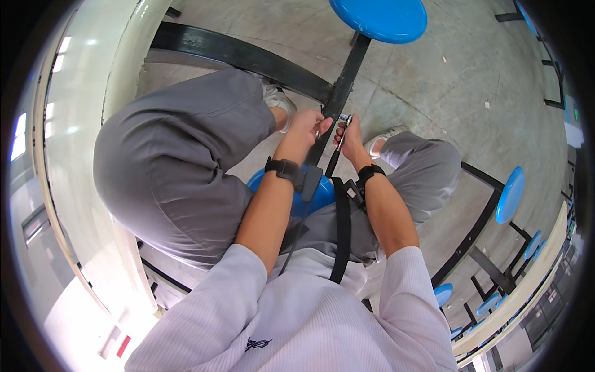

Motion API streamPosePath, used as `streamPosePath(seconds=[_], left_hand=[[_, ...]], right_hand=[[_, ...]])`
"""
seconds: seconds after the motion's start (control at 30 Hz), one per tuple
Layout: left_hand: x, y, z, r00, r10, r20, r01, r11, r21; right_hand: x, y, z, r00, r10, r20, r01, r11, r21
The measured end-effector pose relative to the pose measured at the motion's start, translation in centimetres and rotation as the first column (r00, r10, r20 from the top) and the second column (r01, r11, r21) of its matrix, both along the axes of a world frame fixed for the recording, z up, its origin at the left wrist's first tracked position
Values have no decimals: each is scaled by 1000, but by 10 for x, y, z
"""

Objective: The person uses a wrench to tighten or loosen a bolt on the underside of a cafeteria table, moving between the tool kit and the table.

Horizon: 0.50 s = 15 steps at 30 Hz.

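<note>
I sit astride a black metal bar (352,62) that runs between blue round seats. My right hand (351,137) is closed around a ratchet wrench (340,137) with a bright metal head and a dark handle pointing back toward me. The wrench's head is at the right side of the bar, level with where a black cross beam (248,53) joins it. On the bar's left side, my left hand (308,127) is closed with fingertips pinched together near the same joint. A small shiny bit shows at its fingers, too small to name.
One blue seat (381,18) stands ahead at the bar's far end; another blue seat (321,195) is under me. A pale tabletop (118,124) runs along my left. More blue seats (511,194) on black frames stand to the right on the grey concrete floor (427,93).
</note>
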<state>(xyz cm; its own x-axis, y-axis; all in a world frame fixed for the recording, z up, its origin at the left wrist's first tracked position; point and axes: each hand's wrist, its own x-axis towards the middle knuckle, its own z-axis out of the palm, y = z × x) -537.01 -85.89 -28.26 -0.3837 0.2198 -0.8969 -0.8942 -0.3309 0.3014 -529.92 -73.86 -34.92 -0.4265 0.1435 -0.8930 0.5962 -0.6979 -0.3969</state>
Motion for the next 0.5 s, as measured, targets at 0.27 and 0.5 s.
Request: streamPosePath(seconds=[0.27, 0.5], left_hand=[[6, -4, 30, 868, -496, -12, 463, 819, -339], [5, -4, 42, 720, -672, -174, 555, 707, -438]], right_hand=[[-3, -3, 4, 998, -32, 57, 33, 999, -3], [-5, -2, 4, 996, -52, 66, 53, 999, -4]])
